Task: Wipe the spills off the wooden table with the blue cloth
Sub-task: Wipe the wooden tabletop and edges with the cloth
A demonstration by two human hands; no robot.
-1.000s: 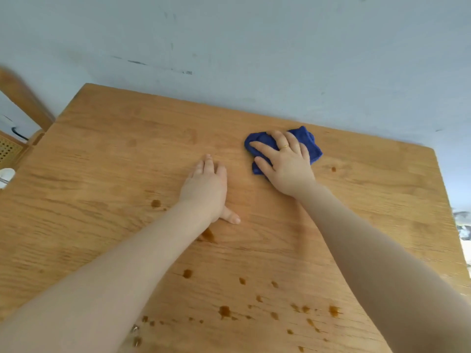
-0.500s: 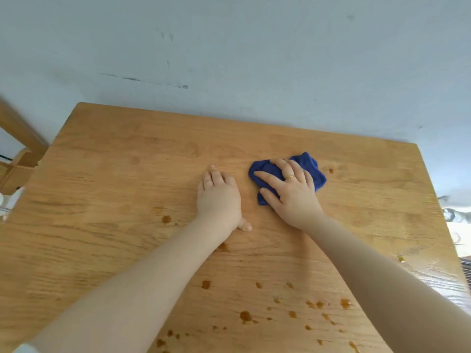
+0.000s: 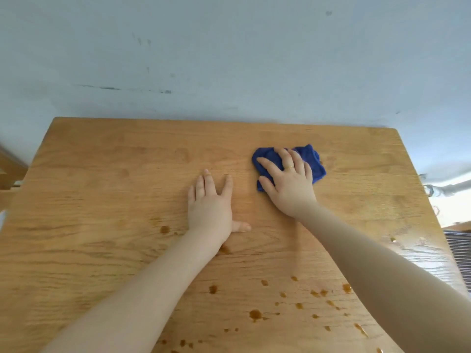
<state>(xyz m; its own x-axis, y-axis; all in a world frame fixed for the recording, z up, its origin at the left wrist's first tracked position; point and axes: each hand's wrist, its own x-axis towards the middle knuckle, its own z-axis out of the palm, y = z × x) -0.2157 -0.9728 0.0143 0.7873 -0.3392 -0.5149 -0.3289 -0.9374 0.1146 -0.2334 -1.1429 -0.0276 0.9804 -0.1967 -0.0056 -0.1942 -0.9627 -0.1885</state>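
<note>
The blue cloth (image 3: 311,161) lies bunched on the wooden table (image 3: 102,174), right of centre towards the far edge. My right hand (image 3: 288,184) presses flat on top of it with fingers spread, a gold ring on one finger, and covers most of it. My left hand (image 3: 210,202) rests palm down on the bare wood just left of the cloth, holding nothing. Brown spills (image 3: 254,314) dot the near part of the table between and below my forearms; one drop (image 3: 165,229) sits left of my left wrist and one (image 3: 393,240) near the right edge.
A pale blue wall (image 3: 229,59) stands directly behind the table's far edge. Part of a wooden chair (image 3: 7,171) shows at the left edge. Beyond the table's right edge are a grey pipe-like object (image 3: 448,187) and striped fabric (image 3: 458,250).
The view has tilted up, so the table sits lower in frame. My right hand and the cloth have shifted slightly right, away from my left hand, which stays planted flat.
</note>
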